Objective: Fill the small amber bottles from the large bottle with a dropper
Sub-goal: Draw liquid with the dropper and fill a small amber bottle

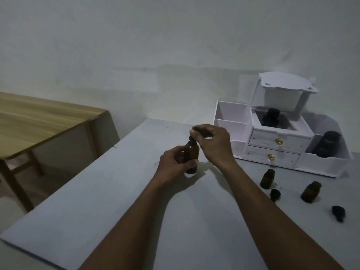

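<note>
Gripping large bottle (191, 155), left hand (172, 165), upright

You face bare pale wall (155, 45), dim, bluish light. Grey table (97, 201) runs under you to wall. On your left, wooden table (39, 117) with brown legs, just beside grey one, apart from it. White organizer (282, 149) sits at far right of grey table, against wall.
</note>
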`<control>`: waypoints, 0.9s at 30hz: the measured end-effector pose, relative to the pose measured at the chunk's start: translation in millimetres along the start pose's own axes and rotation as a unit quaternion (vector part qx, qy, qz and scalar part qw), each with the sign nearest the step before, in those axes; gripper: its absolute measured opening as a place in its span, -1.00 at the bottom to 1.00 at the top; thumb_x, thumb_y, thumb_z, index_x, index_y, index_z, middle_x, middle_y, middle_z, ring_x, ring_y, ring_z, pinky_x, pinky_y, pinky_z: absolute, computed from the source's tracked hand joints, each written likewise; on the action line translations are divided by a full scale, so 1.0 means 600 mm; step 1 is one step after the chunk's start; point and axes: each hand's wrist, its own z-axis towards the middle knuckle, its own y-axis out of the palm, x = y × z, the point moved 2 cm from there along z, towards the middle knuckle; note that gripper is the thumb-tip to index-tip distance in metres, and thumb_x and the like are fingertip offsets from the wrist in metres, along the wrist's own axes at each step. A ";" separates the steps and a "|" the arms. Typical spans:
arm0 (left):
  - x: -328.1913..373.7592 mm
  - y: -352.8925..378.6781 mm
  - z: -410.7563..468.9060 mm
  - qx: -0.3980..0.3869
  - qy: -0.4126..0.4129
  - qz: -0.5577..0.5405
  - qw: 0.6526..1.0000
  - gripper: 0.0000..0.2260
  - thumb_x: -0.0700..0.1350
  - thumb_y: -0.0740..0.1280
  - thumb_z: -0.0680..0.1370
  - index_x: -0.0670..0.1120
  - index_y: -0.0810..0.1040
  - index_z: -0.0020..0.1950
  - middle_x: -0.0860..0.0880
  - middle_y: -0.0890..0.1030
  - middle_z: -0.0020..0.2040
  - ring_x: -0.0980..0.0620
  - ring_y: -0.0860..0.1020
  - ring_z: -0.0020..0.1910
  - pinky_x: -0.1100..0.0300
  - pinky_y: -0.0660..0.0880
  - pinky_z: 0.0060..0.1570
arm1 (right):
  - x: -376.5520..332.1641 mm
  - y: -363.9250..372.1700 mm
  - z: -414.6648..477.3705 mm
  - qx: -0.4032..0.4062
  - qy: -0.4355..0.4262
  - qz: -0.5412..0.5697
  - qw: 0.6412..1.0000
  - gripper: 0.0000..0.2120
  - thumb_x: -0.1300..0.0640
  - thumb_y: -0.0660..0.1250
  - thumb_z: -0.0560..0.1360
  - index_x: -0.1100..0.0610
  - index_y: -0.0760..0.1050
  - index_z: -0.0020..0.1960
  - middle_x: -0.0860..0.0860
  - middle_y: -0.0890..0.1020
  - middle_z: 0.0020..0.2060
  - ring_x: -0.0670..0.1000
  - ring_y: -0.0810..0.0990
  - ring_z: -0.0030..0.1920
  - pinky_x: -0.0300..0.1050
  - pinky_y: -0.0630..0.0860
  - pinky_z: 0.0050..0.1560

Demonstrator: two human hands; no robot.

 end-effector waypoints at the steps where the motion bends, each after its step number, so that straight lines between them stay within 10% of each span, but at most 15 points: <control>1: 0.000 0.001 -0.002 -0.001 -0.003 -0.010 1.000 -0.55 -0.10 0.65 0.33 0.01 0.62 0.16 0.08 0.69 0.05 -0.01 0.65 0.09 0.05 0.65 0.03 | 0.002 0.001 -0.001 -0.005 0.002 -0.005 1.000 -0.84 0.07 0.45 0.50 0.08 0.68 0.06 -0.17 0.66 -0.15 -0.34 0.60 -0.17 -0.60 0.43 -0.16; 4: 0.001 0.002 -0.004 0.004 -0.008 -0.021 1.000 -0.50 -0.09 0.67 0.30 -0.01 0.64 0.19 0.01 0.70 0.09 -0.09 0.65 0.12 -0.16 0.63 0.10 | 0.008 0.005 -0.004 -0.011 0.007 -0.014 1.000 -0.82 0.06 0.44 0.51 0.07 0.67 0.09 -0.18 0.64 -0.13 -0.36 0.57 -0.17 -0.61 0.41 -0.19; 27: 0.004 0.005 -0.006 0.008 -0.013 -0.008 1.000 -0.51 -0.11 0.63 0.37 -0.01 0.61 0.27 0.02 0.69 0.15 -0.02 0.64 0.12 -0.03 0.62 0.14 | 0.002 0.011 -0.008 0.040 -0.005 -0.021 0.999 -0.93 0.16 0.46 0.48 0.12 0.70 -0.05 -0.10 0.67 -0.20 -0.29 0.58 -0.22 -0.60 0.42 -0.20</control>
